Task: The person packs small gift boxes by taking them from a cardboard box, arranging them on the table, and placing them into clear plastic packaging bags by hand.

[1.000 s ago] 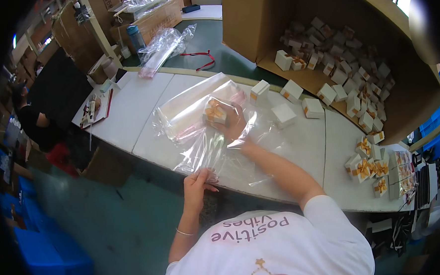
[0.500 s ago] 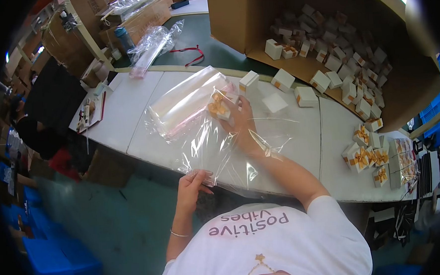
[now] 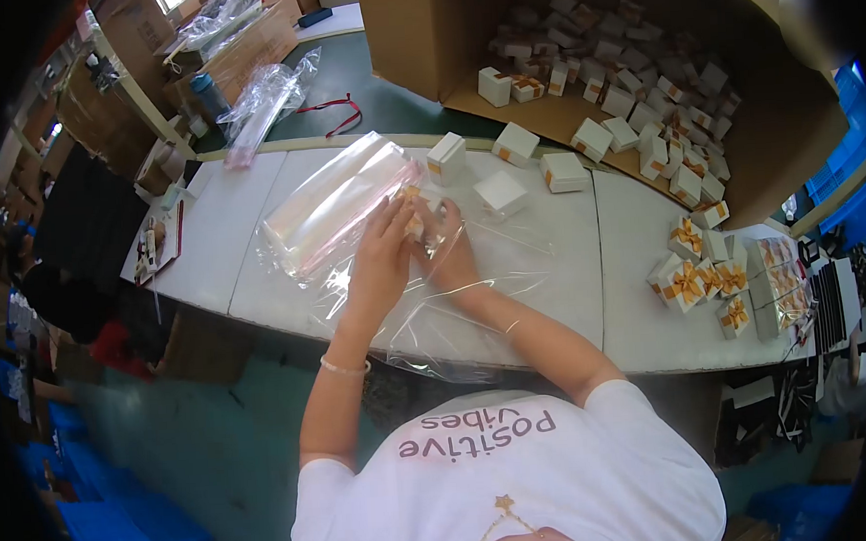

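**Head view: your left hand (image 3: 379, 259) has just joined your right hand (image 3: 452, 260) at the ribboned box (image 3: 414, 228)**

Nearest you, clear film (image 3: 437, 344) sags past the front edge of the counter (image 3: 557, 308), and your left hand is now off that part of it. Farther in, your right hand grips the ribboned box, with film seemingly draped over that hand. Your left fingers bend over the box's near-left side; you can't tell from here whether they grip it or only press the film. The box now has a hand on either side, which probably steadies it. Just beyond your left hand lies the film stack (image 3: 336, 192), with loose white boxes (image 3: 501, 194) to its right. Farthest, the big carton (image 3: 403, 37) holds a jumbled heap of small boxes (image 3: 629, 94).
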The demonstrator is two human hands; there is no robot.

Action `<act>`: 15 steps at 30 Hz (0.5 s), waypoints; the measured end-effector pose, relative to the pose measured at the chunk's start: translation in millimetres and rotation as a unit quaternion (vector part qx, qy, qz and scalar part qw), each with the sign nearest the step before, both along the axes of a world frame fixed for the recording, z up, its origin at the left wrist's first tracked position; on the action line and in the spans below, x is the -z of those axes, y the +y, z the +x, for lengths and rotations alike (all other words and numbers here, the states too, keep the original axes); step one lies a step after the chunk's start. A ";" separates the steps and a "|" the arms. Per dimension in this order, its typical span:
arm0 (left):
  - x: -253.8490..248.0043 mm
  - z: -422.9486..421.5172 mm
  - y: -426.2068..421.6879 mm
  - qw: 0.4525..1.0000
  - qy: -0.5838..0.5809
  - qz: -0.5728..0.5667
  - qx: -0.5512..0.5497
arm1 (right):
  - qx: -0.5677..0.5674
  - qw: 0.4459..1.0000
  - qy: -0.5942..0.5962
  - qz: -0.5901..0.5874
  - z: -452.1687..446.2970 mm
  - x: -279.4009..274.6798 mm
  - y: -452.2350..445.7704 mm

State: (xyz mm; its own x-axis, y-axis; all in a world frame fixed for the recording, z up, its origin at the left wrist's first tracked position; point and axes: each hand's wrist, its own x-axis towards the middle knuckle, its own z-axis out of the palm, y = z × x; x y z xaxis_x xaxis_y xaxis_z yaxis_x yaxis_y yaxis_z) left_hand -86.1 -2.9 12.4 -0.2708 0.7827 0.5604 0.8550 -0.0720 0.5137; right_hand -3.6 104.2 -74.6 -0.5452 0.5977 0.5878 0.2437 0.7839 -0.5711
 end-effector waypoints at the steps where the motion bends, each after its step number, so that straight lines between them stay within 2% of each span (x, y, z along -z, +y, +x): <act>1: 19.2 -4.5 8.4 1.000 0.001 0.004 0.004 | -0.014 1.000 -0.004 0.013 -1.8 4.8 5.9; 3: 34.3 -11.9 24.1 0.998 0.041 -0.036 -0.012 | -0.019 1.000 -0.011 -0.014 -4.1 15.3 15.9; 5: 38.5 -6.6 24.5 0.999 0.031 -0.033 -0.011 | -0.091 0.993 -0.014 0.077 3.4 20.9 17.9; 7: 42.1 -1.0 23.6 0.999 0.037 -0.027 -0.020 | -0.059 0.993 -0.048 0.091 16.6 22.9 10.3; 9: 48.5 1.7 24.3 0.999 0.038 -0.013 -0.015 | -0.137 0.977 -0.141 -0.079 45.7 -2.2 11.4; 10: 50.6 1.5 25.1 0.999 0.040 0.003 -0.010 | -0.136 0.970 -0.138 -0.150 60.2 -13.5 9.1; 12: 52.0 -2.7 25.7 1.000 0.022 0.000 -0.015 | -0.116 0.979 -0.169 -0.001 90.2 3.4 4.1; 14: 49.1 -4.5 25.7 1.000 0.004 -0.002 -0.018 | -0.203 0.931 -0.281 -0.116 144.0 -44.5 -5.1; 15: 43.4 -1.7 22.9 1.000 0.023 -0.002 -0.017 | -0.279 0.884 -0.360 -0.104 161.4 -62.2 -4.3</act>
